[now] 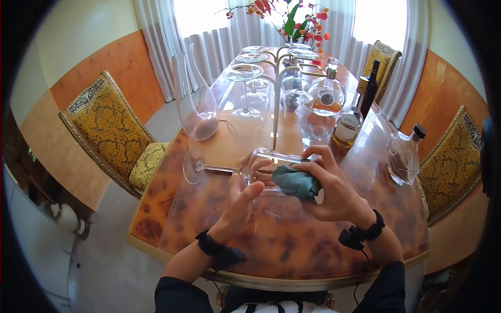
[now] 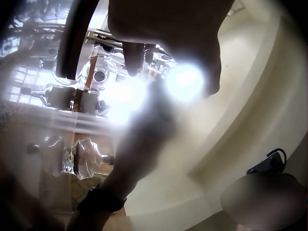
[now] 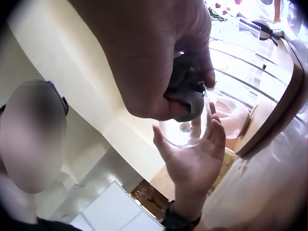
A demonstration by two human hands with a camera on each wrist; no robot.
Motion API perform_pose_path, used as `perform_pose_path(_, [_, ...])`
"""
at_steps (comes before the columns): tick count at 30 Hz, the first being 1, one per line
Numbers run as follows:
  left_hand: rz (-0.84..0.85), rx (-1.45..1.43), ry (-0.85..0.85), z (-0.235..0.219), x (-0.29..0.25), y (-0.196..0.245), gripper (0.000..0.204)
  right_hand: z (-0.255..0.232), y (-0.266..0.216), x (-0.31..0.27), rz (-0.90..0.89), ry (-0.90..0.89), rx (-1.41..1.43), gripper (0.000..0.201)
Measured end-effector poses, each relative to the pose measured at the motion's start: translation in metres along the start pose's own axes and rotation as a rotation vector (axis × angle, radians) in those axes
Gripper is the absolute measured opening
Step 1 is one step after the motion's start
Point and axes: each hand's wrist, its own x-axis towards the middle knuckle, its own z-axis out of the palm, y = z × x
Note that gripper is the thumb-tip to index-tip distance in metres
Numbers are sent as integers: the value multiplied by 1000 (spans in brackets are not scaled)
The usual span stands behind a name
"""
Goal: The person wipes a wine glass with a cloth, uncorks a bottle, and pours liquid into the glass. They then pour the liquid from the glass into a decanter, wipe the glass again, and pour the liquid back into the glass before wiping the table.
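A clear wine glass point(image 1: 218, 169) lies sideways over the table, its foot toward the left and its bowl toward the right. My left hand point(image 1: 237, 203) holds the bowl near the stem, with thumb and fingers around it. In the right wrist view, the left hand point(image 3: 195, 166) cups the bowl from below. My right hand point(image 1: 336, 190) grips a grey-green cloth point(image 1: 297, 182) at the bowl's mouth, some of it bunched against the glass. Strong glare covers the glass in the left wrist view, where the right hand's cloth is hidden.
Ahead stands a metal rack point(image 1: 275, 104) with upside-down wine glasses point(image 1: 243, 73). A decanter point(image 1: 198, 112) is at its left. Liquor bottles point(image 1: 347, 128) and a dark wine bottle point(image 1: 370, 88) stand to the right, with a faceted glass bottle point(image 1: 403, 156) near the table's right edge.
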Motion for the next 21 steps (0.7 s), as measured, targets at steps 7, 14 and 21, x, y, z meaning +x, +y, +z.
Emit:
perform_pose_path(7, [17,19,-8,0,3,6,96,-8,17,-7,-69,46,7,51])
perform_pose_path(14, [-144,-133,-60,23,-4,14,95,1,25,-9,-399,330,-330,30])
perform_pose_path(21, [-17,15,-81,18,-6,9,100,17,29,-4,-244,160,-342,34])
